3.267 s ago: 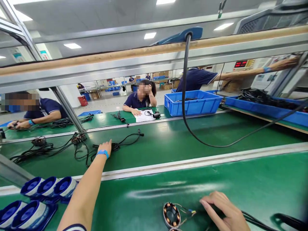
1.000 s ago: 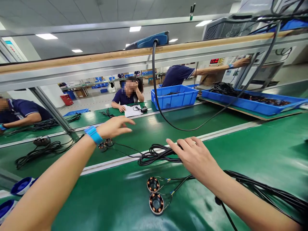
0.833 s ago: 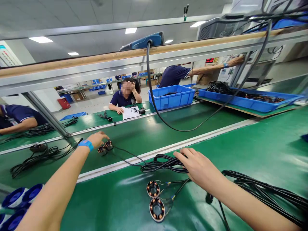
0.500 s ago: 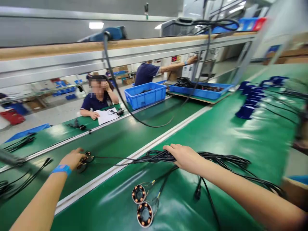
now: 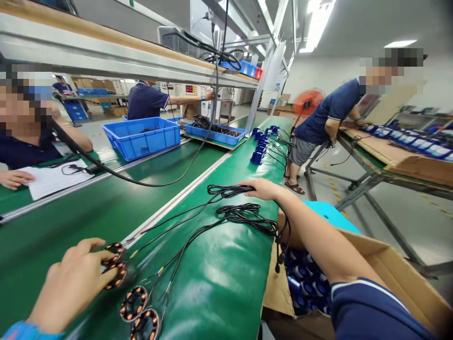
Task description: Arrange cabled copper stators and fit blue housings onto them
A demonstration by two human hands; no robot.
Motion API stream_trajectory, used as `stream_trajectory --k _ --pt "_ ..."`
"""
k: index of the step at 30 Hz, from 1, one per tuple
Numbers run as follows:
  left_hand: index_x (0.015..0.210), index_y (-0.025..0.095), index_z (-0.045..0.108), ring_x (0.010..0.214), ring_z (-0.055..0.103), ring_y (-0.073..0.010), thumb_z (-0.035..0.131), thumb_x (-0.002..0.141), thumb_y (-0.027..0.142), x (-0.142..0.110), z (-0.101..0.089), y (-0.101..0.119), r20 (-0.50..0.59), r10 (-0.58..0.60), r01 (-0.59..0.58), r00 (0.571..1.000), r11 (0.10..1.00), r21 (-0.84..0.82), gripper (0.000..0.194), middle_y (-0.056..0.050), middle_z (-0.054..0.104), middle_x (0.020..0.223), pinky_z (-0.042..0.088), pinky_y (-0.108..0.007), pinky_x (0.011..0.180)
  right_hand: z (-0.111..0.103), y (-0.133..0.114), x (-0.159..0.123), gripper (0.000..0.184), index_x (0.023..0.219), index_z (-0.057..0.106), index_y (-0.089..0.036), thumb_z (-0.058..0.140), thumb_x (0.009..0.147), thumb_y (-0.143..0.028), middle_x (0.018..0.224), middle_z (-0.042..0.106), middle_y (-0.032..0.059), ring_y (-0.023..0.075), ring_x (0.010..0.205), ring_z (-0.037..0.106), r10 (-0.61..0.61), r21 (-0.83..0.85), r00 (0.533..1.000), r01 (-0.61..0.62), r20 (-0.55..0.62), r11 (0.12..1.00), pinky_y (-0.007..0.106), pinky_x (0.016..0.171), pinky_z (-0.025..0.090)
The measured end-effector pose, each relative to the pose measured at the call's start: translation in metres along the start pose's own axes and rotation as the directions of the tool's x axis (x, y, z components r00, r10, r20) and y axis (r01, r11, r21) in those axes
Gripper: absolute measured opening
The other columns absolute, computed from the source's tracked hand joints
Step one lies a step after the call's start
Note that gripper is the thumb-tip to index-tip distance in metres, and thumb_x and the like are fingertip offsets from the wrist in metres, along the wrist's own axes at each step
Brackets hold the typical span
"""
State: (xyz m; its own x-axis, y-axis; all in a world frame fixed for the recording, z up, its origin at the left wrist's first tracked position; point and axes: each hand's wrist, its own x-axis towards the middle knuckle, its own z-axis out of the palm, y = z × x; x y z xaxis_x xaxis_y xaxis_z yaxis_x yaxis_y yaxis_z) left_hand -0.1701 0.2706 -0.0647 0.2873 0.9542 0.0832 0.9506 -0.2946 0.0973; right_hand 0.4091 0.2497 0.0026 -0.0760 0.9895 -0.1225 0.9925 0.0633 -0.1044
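My left hand (image 5: 76, 274) is closed on two motor stators (image 5: 116, 275), ring-shaped cores with copper windings, near the white rail. Black cables lead from them across the bench to a looped cable bundle (image 5: 228, 190), which my right hand (image 5: 264, 190) grips at its far end. Two more stators (image 5: 133, 303) lie on the green mat just in front of my left hand. Their wires run to a second coiled cable bundle (image 5: 244, 218), resting on the mat below my right hand. Its plug ends hang over the bench edge.
Dark blue housings (image 5: 260, 146) stand in a row further along the bench. An open cardboard box (image 5: 382, 264) holding blue parts sits at the right. Across the belt is a blue bin (image 5: 141, 137). A black cable (image 5: 141, 183) droops from the shelf. Several co-workers are nearby.
The view has swung right, bringing the cardboard box and a bending co-worker into sight. My left hand has brought its stators beside the other pair, and the two cable bundles now lie apart.
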Motion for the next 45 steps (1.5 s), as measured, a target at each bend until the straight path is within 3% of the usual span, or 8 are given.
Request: stream_trajectory --k 4,10,14,18,25,33,38,45 --pt "0.089 0.031 0.081 0.122 0.056 -0.0393 0.058 0.077 0.048 -0.003 0.002 0.05 0.135 -0.048 0.049 0.99 0.999 -0.001 0.032 -0.013 0.059 0.133 0.052 -0.054 0.089 0.046 0.011 0.01 0.058 0.146 0.058 -0.018 0.061 0.097 -0.05 0.127 0.07 0.0166 0.0275 0.112 0.068 0.04 0.001 0.999 -0.04 0.022 0.999 0.036 0.098 0.052" --pt "0.095 0.029 0.079 0.124 0.055 -0.0342 0.065 0.081 0.049 -0.021 -0.001 0.056 0.208 -0.017 0.036 0.978 0.996 -0.086 0.028 -0.011 0.059 0.131 0.049 -0.05 0.099 0.051 -0.041 0.0 0.059 0.145 0.056 -0.012 0.061 0.097 -0.048 0.149 0.051 0.0242 0.0362 0.136 0.051 -0.079 0.044 0.977 0.09 -0.199 0.995 0.057 0.114 0.039" --pt "0.116 0.03 0.072 0.127 0.056 -0.0318 0.064 0.089 0.048 -0.046 -0.001 0.062 0.005 0.007 -0.006 1.0 0.98 -0.2 0.034 -0.011 0.057 0.138 0.049 -0.052 0.105 0.054 -0.139 0.005 0.034 0.125 0.068 -0.018 0.054 0.104 -0.04 0.121 0.071 0.0121 0.0205 0.115 0.065 -0.499 0.365 0.8 0.597 -0.331 0.714 0.038 0.103 0.051" --pt "0.107 0.031 0.073 0.112 0.066 -0.0234 0.052 0.1 0.047 -0.075 0.013 0.069 -0.158 0.144 -0.186 0.977 0.938 -0.293 0.028 -0.006 0.068 0.121 0.055 -0.041 0.1 0.076 -0.233 0.019 0.03 0.116 0.072 -0.016 0.049 0.106 -0.032 0.115 0.074 0.009 0.0179 0.11 0.066 -0.715 0.546 0.634 0.726 -0.295 0.418 0.033 0.102 0.049" --pt "0.115 0.032 0.069 0.106 0.07 -0.0159 0.048 0.103 0.034 -0.086 0.022 0.07 -0.08 0.288 -0.298 0.954 0.898 -0.325 0.024 0.002 0.073 0.118 0.058 -0.031 0.094 0.122 -0.281 0.045 0.039 0.085 0.071 -0.015 0.051 0.103 -0.042 0.07 0.066 0.0004 0.0127 0.066 0.058 -0.754 0.761 0.657 0.481 0.018 0.436 0.025 0.067 0.045" --pt "0.119 0.037 0.069 0.099 0.069 -0.0146 0.044 0.104 0.029 -0.078 0.013 0.067 -0.061 0.363 -0.364 0.93 0.881 -0.302 0.03 0.004 0.072 0.119 0.055 -0.029 0.085 0.145 -0.285 0.044 0.049 0.086 0.067 -0.015 0.074 0.083 -0.063 0.09 0.07 0.0039 0.0125 0.08 0.062 -0.66 0.986 0.732 -0.122 0.168 0.116 0.024 0.074 0.045" --pt "0.119 0.037 0.071 0.092 0.07 -0.015 0.041 0.104 0.026 -0.078 0.016 0.063 -0.063 0.363 -0.366 0.93 0.891 -0.269 0.035 0.001 0.072 0.119 0.054 -0.028 0.078 0.151 -0.289 0.046 0.042 0.09 0.064 -0.015 0.072 0.087 -0.056 0.074 0.067 0.0014 0.0089 0.063 0.053 -0.591 0.971 0.771 -0.217 0.236 0.104 0.021 0.057 0.029" --pt "0.119 0.038 0.07 0.094 0.07 -0.0145 0.044 0.102 0.025 -0.083 0.015 0.059 -0.081 0.324 -0.332 0.943 0.893 -0.302 0.033 0.003 0.072 0.118 0.056 -0.026 0.08 0.14 -0.276 0.049 0.054 0.1 0.071 -0.013 0.074 0.083 -0.064 0.086 0.074 0.0052 0.0098 0.069 0.06 -0.668 0.964 0.697 -0.229 0.261 0.138 0.022 0.064 0.042"
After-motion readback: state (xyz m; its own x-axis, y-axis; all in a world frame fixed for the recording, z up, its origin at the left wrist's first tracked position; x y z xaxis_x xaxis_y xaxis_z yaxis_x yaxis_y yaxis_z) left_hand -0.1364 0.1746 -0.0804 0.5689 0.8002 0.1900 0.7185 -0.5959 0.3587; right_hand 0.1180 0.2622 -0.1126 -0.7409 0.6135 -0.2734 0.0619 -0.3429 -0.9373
